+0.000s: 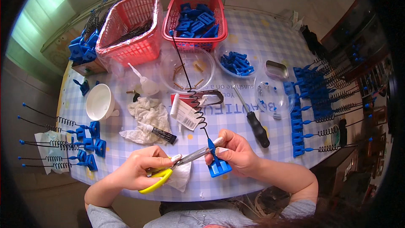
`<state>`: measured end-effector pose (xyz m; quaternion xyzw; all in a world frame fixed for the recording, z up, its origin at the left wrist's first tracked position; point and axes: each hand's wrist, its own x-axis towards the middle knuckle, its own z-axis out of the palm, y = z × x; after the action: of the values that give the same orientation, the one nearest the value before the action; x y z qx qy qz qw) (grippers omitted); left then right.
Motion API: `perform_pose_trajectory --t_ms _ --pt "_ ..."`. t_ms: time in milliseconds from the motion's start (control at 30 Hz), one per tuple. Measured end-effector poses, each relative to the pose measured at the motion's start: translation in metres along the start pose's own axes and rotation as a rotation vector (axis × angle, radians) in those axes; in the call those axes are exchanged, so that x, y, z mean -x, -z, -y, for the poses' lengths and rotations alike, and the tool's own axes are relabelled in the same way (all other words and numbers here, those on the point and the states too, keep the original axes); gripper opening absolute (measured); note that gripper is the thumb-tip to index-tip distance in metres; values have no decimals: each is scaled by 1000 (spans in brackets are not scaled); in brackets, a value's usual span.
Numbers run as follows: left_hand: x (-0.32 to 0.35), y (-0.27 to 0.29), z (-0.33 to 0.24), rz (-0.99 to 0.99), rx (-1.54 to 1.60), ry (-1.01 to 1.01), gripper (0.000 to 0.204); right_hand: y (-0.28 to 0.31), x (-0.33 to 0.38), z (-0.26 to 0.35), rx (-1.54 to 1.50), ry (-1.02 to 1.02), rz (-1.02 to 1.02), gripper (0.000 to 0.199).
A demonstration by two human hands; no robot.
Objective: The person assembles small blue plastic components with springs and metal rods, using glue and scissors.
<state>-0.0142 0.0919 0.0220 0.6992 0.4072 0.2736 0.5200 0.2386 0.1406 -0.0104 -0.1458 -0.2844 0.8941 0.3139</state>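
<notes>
At lower centre, the left hand (145, 166) is gripping scissors (185, 159), and the right hand (239, 154) is pinching a clip (219, 169) by the blades' tips; its spring (195, 101) is rising toward a basket (196, 39) at upper centre.

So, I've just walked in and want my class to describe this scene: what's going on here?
A person is working at a table with both hands. The left hand holds yellow-handled scissors, whose blades slant up to the blue piece pinched in the right hand. Whether they are cutting is hard to tell. A coiled black wire rises from that piece. Similar wired pieces lie along both sides, and a red basket holds loose blue parts.
</notes>
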Motion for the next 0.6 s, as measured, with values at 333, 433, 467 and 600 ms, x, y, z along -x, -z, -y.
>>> perform_pose_trajectory --t_ms 333,433,467,600 --pt "2 -2 4 6 94 21 34 1 1 0 16 -6 1 11" --pt "-1 -2 -8 -19 -112 24 34 0 2 1 12 -20 -16 11" --pt "-2 -1 -9 -19 -111 24 34 0 2 1 12 -20 -17 11" --pt "-2 1 -4 17 -43 20 34 1 2 1 15 -20 -4 10"
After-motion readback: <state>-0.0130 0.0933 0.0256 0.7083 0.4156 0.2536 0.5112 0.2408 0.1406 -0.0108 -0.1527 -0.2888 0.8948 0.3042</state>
